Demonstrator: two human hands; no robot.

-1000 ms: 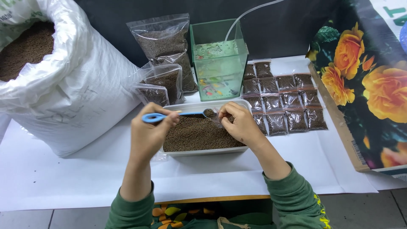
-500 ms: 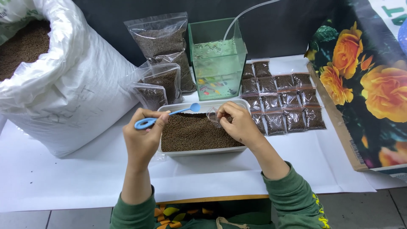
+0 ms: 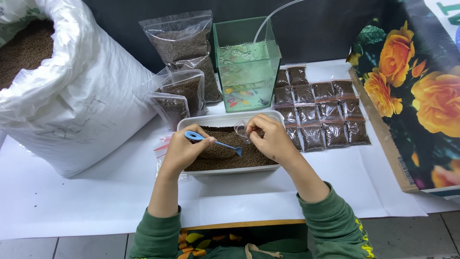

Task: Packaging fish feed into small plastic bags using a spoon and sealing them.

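My left hand (image 3: 184, 151) grips a small blue spoon (image 3: 211, 141) by its handle, its bowl dipped into the brown pellets near the middle of a white rectangular tray (image 3: 225, 120). My right hand (image 3: 273, 140) holds a small clear plastic bag (image 3: 242, 129) open over the tray's right half, just right of the spoon tip. Both forearms wear green sleeves.
A big white sack (image 3: 81, 96) of brown pellets stands at the left. Larger clear bags of pellets (image 3: 184, 52) lean behind the tray. A green fish tank (image 3: 247, 67) sits behind it. Several small filled bags (image 3: 321, 115) lie in rows at the right, next to a flower-printed box (image 3: 412, 91).
The left hand has lowered the spoon from above the tray's far rim down into the pellets. The right hand with the bag has stayed over the tray.
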